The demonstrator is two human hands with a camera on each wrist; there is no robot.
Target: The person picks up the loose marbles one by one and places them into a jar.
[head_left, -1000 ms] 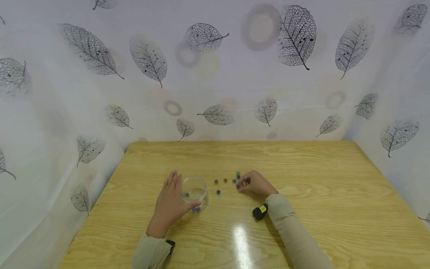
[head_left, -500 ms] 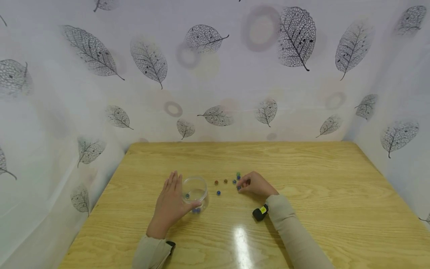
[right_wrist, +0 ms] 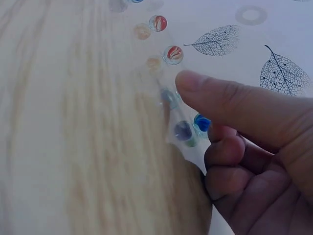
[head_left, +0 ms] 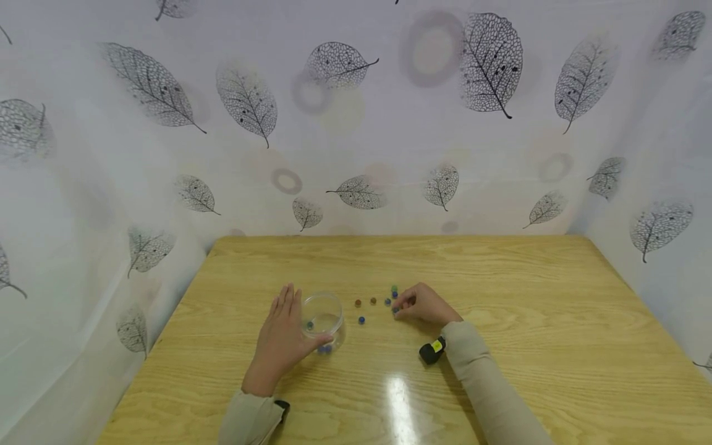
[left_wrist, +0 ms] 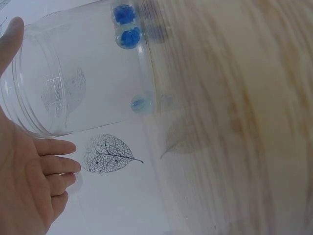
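A clear round jar (head_left: 337, 330) stands upright on the table, with several marbles inside, among them blue marbles (left_wrist: 127, 25) at its base. My left hand (head_left: 282, 339) rests against the jar's left side, fingers straight and thumb across the near side by the rim. To the right, my right hand (head_left: 427, 306) has its thumb and index finger at a blue marble (head_left: 395, 311), which it appears to pinch. In the right wrist view the thumb hides part of this contact. Another blue marble (right_wrist: 201, 123) shows beside the curled fingers.
Between jar and right hand lie two orange-red marbles (head_left: 358, 303) and a blue marble (head_left: 361, 320). Further blue marbles (head_left: 387, 301) and a green marble (head_left: 394, 288) lie just beyond the right fingertips. Leaf-patterned cloth (head_left: 389, 142) encloses the wooden table (head_left: 500, 266).
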